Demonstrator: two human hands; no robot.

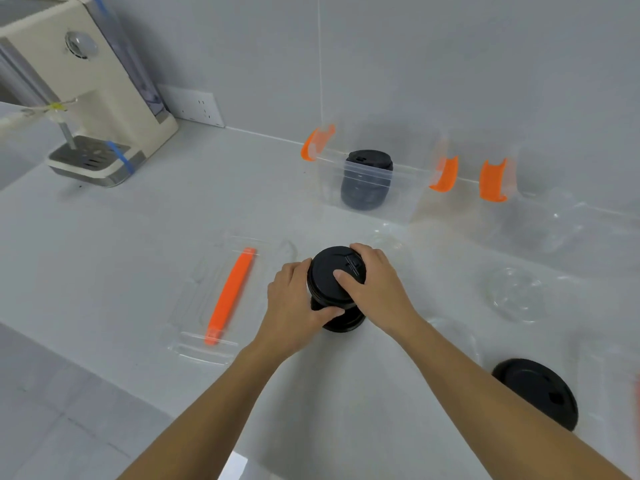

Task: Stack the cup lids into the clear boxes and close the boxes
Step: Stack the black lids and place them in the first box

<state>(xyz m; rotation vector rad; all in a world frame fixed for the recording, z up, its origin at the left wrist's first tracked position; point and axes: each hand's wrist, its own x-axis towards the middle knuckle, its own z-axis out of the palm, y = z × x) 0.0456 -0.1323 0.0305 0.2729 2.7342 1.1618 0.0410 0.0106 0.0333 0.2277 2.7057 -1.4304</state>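
Mid-frame, both hands clasp a stack of black lids point(323, 271) standing on the tabletop point(138, 237). The left grip point(294, 303) curls round the stack's side, its thumb across the lower front. The right grip point(377, 282) wraps over the top lid, thumb pressed on its face. In the upper middle an open clear box point(408, 192) with orange latches holds another lid stack point(367, 181). A second clear box point(554, 220) stands just beside it, at the right edge. A box cover point(207, 306) with an orange strip lies flat at centre left. One loose lid point(535, 389) lies at the lower right.
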